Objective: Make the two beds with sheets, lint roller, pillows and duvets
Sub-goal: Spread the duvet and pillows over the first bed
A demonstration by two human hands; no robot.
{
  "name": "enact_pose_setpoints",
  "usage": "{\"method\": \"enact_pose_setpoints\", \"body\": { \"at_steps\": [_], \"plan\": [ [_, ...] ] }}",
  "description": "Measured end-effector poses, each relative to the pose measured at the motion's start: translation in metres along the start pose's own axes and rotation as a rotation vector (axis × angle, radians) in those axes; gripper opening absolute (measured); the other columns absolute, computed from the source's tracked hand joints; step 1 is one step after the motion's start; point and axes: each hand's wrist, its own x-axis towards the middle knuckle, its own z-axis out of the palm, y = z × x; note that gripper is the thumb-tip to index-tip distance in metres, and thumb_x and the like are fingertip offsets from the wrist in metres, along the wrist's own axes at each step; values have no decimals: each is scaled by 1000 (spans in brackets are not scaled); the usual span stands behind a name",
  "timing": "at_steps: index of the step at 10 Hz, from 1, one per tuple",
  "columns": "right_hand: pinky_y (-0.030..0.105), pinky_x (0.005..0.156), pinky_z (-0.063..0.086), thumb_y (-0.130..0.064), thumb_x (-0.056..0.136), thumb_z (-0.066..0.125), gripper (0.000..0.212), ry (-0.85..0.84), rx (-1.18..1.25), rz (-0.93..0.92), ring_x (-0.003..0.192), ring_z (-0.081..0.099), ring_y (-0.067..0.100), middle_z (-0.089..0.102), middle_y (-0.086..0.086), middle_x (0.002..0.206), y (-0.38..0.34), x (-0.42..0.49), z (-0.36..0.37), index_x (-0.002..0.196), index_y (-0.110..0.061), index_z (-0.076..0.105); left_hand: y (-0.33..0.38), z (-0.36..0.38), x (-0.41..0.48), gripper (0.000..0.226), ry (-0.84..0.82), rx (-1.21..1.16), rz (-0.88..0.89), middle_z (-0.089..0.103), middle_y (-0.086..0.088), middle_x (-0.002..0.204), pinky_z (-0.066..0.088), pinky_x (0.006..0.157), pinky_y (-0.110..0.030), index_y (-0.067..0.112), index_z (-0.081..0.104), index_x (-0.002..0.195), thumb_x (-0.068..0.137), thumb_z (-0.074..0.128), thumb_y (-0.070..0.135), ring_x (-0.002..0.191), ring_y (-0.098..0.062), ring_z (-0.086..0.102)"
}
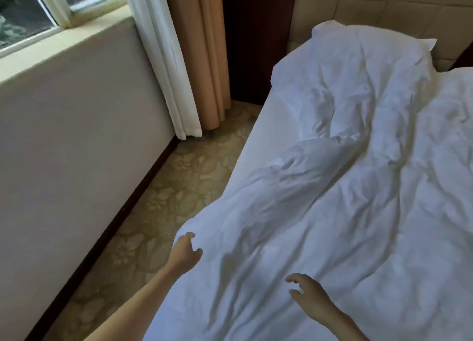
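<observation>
A crumpled white duvet (332, 200) lies along the bed and hangs over its left side near me. A white pillow (371, 48) rests at the head of the bed by the headboard. A strip of smooth white sheet (266, 136) shows along the bed's left edge. My left hand (184, 251) reaches to the duvet's overhanging left edge with fingers loosely curled, holding nothing that I can see. My right hand (308, 293) hovers over the duvet near its lower middle, fingers spread and slightly bent, gripping nothing.
A narrow aisle of patterned carpet (163, 200) runs between the bed and a wall under a window (30, 13). White and beige curtains (189, 66) hang at the far end of the aisle. A tiled padded headboard (358, 5) stands behind the pillow.
</observation>
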Motion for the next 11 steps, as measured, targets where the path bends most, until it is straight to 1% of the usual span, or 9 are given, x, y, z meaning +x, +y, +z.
{"method": "enact_pose_setpoints", "body": {
  "at_steps": [2, 3, 4, 5, 6, 7, 8, 9, 11],
  "plan": [
    [5, 74, 38, -14, 90, 59, 65, 167, 261, -1, 99, 56, 5, 57, -15, 112, -36, 113, -24, 83, -78, 47, 49, 16, 167, 105, -116, 140, 7, 23, -1, 153, 26, 109, -46, 18, 7, 151, 75, 70, 53, 144, -25, 16],
    [4, 75, 40, -18, 88, 65, 33, 317, 423, -22, 101, 57, 11, 59, -3, 116, -61, 165, -25, 100, -46, 55, 69, 42, 182, 55, -241, 190, 69, 59, -6, 124, 42, 93, -29, 10, 50, 119, 81, 64, 48, 116, -23, 55],
    [23, 96, 40, -45, 79, 71, 68, 333, 544, 133, 117, 50, 19, 49, -1, 119, -96, 209, -29, 133, -15, 41, 75, 85, 118, 52, -122, 200, 329, 66, 0, 61, 44, 50, -15, 14, 58, 88, 60, 80, 52, 55, -4, 64],
    [31, 98, 41, -41, 79, 72, 83, 325, 418, 374, 124, 49, 29, 49, 15, 135, -96, 226, -26, 137, 0, 29, 49, 121, 86, 31, -477, -15, 461, 61, 9, 48, 39, 42, -5, 31, 50, 112, 82, 48, 42, 38, 6, 51],
    [32, 87, 47, -20, 88, 64, 50, 378, 493, 524, 111, 57, 35, 58, 24, 122, -46, 211, -28, 125, 9, 48, 43, 122, 84, 27, -379, -80, 444, 69, 10, 74, 54, 72, -27, 46, 64, 96, 70, 59, 47, 65, -1, 61],
    [26, 66, 57, -31, 72, 80, 61, 365, 984, 587, 85, 67, 27, 69, 17, 97, 25, 191, -38, 116, 6, 59, 46, 123, 97, 27, -136, -185, 462, 66, 11, 93, 52, 73, -25, 40, 61, 102, 80, 50, 52, 80, -7, 66],
    [26, 58, 58, -22, 93, 55, 26, 277, 1306, 531, 68, 71, 13, 74, 7, 80, 47, 162, -36, 104, 0, 63, 53, 119, 132, 78, -190, 286, 309, 51, -4, 137, 33, 104, -50, 17, 42, 139, 86, 33, 73, 129, -29, 46],
    [28, 70, 57, -25, 95, 50, 26, 290, 1413, 492, 79, 71, 16, 74, 8, 90, 44, 156, -26, 102, -3, 64, 72, 113, 128, 86, -716, 502, 95, 40, -6, 147, 16, 115, -46, 15, 37, 143, 83, 35, 76, 138, -26, 33],
    [29, 59, 57, -17, 93, 54, 17, 354, 1335, 431, 73, 69, 21, 68, 15, 93, 12, 144, -33, 100, -3, 62, 48, 60, 79, 20, -448, -42, 114, 65, 8, 93, 43, 85, -24, 27, 58, 83, 83, 59, 47, 98, -12, 62]
  ]
}}
